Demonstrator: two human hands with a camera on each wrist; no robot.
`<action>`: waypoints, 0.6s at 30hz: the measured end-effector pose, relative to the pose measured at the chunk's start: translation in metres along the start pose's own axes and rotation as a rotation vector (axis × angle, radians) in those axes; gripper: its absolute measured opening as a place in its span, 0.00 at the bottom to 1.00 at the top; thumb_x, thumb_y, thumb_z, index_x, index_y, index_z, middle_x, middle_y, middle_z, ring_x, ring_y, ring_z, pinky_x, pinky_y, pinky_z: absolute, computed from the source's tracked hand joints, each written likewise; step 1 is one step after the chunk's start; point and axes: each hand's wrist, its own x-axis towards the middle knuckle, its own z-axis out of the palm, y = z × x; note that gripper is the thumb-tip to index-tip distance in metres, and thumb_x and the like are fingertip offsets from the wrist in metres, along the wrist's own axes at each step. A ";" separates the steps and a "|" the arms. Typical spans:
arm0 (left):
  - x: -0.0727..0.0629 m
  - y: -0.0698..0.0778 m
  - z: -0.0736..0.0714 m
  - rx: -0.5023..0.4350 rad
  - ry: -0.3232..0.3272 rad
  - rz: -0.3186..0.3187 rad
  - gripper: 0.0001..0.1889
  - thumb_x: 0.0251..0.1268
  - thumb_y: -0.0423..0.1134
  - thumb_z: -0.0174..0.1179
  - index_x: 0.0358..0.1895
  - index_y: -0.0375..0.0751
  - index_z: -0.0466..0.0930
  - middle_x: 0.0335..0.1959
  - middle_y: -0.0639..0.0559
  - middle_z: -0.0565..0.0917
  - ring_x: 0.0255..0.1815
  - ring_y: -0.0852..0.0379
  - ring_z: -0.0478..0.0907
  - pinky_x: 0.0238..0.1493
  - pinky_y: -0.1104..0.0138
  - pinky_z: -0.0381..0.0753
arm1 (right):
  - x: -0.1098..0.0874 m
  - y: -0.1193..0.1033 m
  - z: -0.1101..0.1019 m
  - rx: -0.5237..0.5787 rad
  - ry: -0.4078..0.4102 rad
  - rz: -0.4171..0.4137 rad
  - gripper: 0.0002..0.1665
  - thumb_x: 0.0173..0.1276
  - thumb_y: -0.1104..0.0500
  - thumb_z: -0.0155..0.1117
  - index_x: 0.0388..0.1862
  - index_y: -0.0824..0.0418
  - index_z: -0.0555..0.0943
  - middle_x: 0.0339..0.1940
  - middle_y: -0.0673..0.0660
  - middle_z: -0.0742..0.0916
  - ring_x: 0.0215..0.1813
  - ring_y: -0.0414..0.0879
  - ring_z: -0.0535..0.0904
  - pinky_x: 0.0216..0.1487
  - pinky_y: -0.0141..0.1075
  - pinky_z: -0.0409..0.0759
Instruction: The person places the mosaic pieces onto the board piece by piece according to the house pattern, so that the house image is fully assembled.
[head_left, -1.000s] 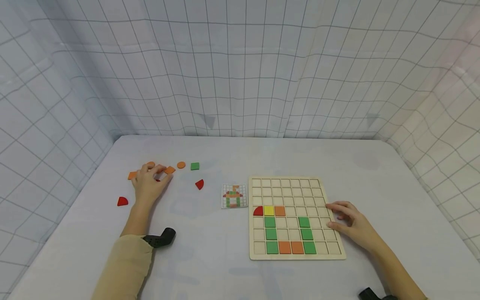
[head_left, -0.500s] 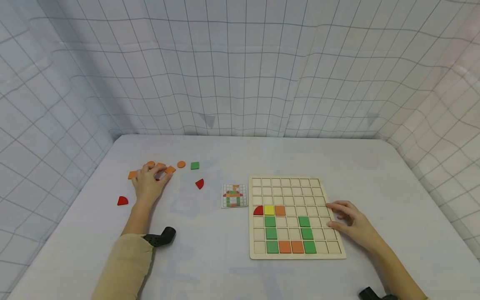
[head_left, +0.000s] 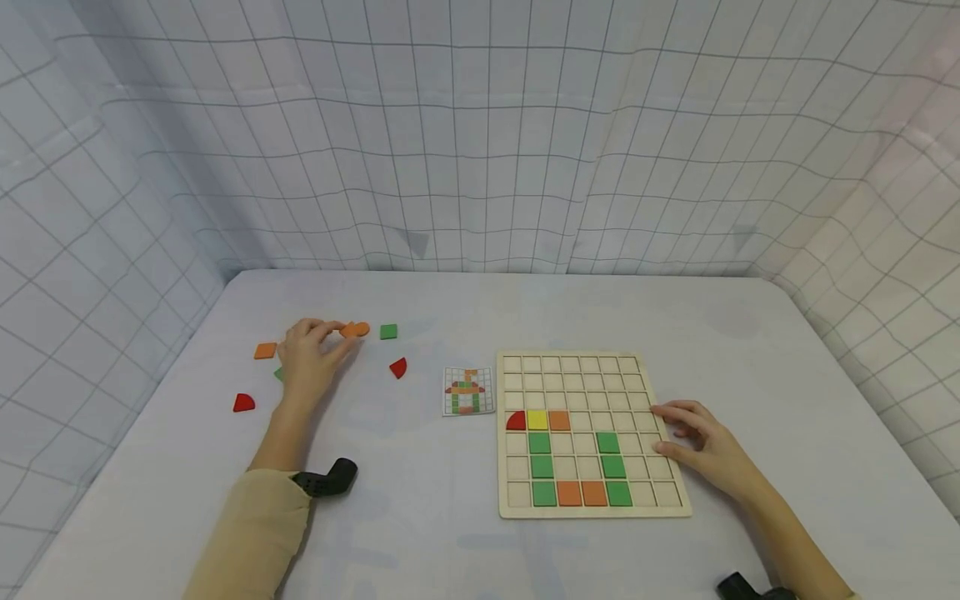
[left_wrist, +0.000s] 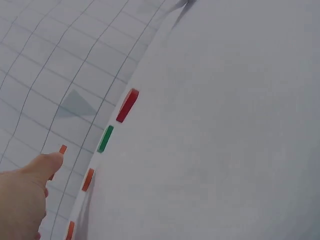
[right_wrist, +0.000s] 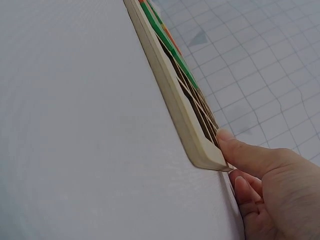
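My left hand point(head_left: 309, 358) pinches an orange square tile point(left_wrist: 63, 149) between thumb and fingers. The left wrist view shows the tile raised off the table. In the head view the tile overlaps an orange round piece point(head_left: 363, 329). On the right, my right hand point(head_left: 705, 442) holds the right edge of a wooden grid board point(right_wrist: 170, 100), thumb point(right_wrist: 245, 150) on its rim and the other fingers curled at its side. Coloured pieces fill some of the board's squares: green tiles point(head_left: 543, 493), orange tiles point(head_left: 569, 493), a yellow tile point(head_left: 537, 420) and a red quarter-circle point(head_left: 516, 421).
A small pattern card point(head_left: 468, 391) lies left of the board. Around the left hand lie a green square point(head_left: 388, 332), red quarter-circles point(head_left: 398, 367), an orange tile point(head_left: 265, 351) and a partly hidden green piece point(head_left: 278, 374). A grid-lined curtain point(head_left: 480, 167) stands behind the table.
My left hand has moved slightly right and taken up the orange square tile. A green piece now shows beside the wrist, while other orange pieces became hidden. The right hand and board stay put.
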 end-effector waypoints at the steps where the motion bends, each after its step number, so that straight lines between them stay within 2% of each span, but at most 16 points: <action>1: 0.001 0.005 0.002 -0.013 0.001 0.020 0.15 0.53 0.39 0.66 0.42 0.34 0.80 0.41 0.37 0.72 0.48 0.38 0.65 0.50 0.44 0.53 | 0.000 0.000 0.000 -0.001 0.001 -0.002 0.28 0.53 0.65 0.69 0.55 0.66 0.75 0.52 0.55 0.74 0.47 0.30 0.69 0.44 0.17 0.66; 4: 0.002 0.020 0.008 -0.051 -0.010 0.071 0.15 0.51 0.38 0.67 0.42 0.34 0.80 0.40 0.38 0.73 0.46 0.39 0.66 0.51 0.44 0.53 | 0.000 -0.001 0.000 0.006 0.004 -0.005 0.28 0.53 0.66 0.69 0.54 0.66 0.75 0.51 0.56 0.74 0.47 0.30 0.69 0.44 0.17 0.67; 9: -0.002 0.048 0.022 -0.093 -0.034 0.178 0.15 0.48 0.37 0.69 0.40 0.37 0.81 0.38 0.41 0.74 0.41 0.42 0.67 0.47 0.46 0.58 | 0.001 -0.002 0.000 0.022 0.005 -0.007 0.28 0.52 0.67 0.70 0.54 0.66 0.76 0.51 0.56 0.74 0.47 0.32 0.70 0.44 0.18 0.67; 13: -0.009 0.072 0.035 -0.104 -0.064 0.284 0.14 0.47 0.35 0.70 0.39 0.38 0.82 0.37 0.43 0.75 0.39 0.43 0.68 0.43 0.49 0.61 | 0.002 -0.002 0.000 0.022 0.004 0.000 0.28 0.52 0.66 0.70 0.54 0.66 0.76 0.51 0.56 0.74 0.47 0.32 0.70 0.44 0.18 0.67; 18: -0.020 0.104 0.051 -0.119 -0.129 0.406 0.13 0.46 0.37 0.70 0.38 0.40 0.82 0.37 0.45 0.76 0.38 0.46 0.70 0.43 0.50 0.64 | 0.001 -0.002 0.000 0.028 0.007 0.002 0.28 0.52 0.66 0.70 0.54 0.66 0.76 0.51 0.56 0.74 0.48 0.32 0.70 0.44 0.17 0.67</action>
